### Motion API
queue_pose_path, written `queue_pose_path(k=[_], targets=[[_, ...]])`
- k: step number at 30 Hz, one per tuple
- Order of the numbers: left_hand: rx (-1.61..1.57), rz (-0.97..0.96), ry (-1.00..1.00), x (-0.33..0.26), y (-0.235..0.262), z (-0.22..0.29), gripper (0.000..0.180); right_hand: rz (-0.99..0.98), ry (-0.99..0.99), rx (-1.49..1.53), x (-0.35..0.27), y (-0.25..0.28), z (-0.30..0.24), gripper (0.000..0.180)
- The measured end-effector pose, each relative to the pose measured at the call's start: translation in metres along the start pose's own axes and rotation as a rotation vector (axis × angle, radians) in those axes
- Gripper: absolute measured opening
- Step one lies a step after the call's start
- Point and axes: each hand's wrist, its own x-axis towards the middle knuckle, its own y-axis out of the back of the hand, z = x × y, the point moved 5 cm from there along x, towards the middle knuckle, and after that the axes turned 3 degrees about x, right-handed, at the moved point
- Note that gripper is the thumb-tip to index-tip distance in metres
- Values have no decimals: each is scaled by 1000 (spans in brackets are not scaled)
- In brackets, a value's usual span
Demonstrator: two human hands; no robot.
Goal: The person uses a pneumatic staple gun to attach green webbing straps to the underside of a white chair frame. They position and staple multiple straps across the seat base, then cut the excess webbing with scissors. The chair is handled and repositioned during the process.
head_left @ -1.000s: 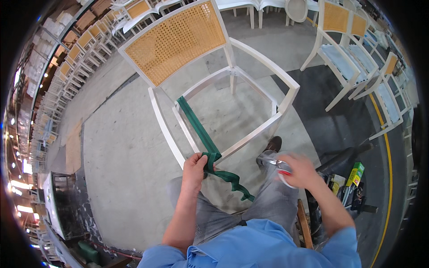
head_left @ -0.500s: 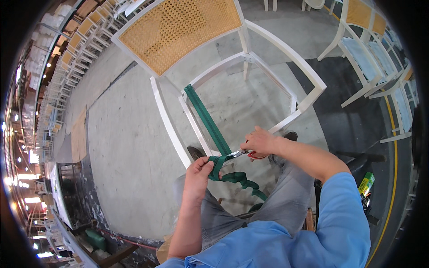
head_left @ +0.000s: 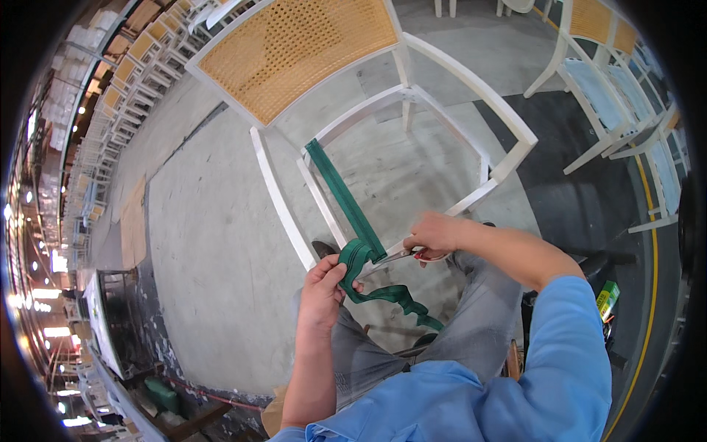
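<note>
A white chair frame (head_left: 274,193) with a woven cane back (head_left: 294,53) stands before me, its seat an open frame. One strip of green webbing (head_left: 342,193) runs taut from the back rail to the front rail along the left side. My left hand (head_left: 322,289) pinches the loose webbing in a loop just past the front rail; its tail (head_left: 401,296) hangs in waves between my knees. My right hand (head_left: 434,237) grips red-handled scissors (head_left: 420,256), their blades pointing left at the webbing by the front rail. Whether the blades touch it is hard to tell.
Rows of white chairs with cane backs (head_left: 118,103) line the far left. More chairs with pale blue seats (head_left: 593,92) stand at the right. A green box (head_left: 607,298) lies low on the right, and flat cardboard (head_left: 133,225) on the floor at left.
The loop of webbing in my left hand has risen and opened wider above the front rail. My right hand and the scissors have shifted slightly right, the blades drawn back from the webbing loop.
</note>
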Motion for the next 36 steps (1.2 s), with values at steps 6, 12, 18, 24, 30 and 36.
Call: queue_pose_path(k=[6,12,18,24,30,36], targets=[[436,-92,-155,-10,-13,-12,19,815,-655,300,-203,-10,-38,43],[320,-330,-34,-12,-41,-75,11,1588,-1489,514,-431,-159,-190,63],[349,-400,71,-21,-87,-117,9,1355,-2311,171,-518,-325,-312,58],[452,-301,-163,-38,-79,-76,16,682,-2162,443,-498,-268,-248,49],[528,-277,-255,-76,-91,-65,17,982,-998,660,-323,-88,-173,36],[818,-282,-287,-103,-100,-72,22,957,-536,1560,-136,-51,-185,30]])
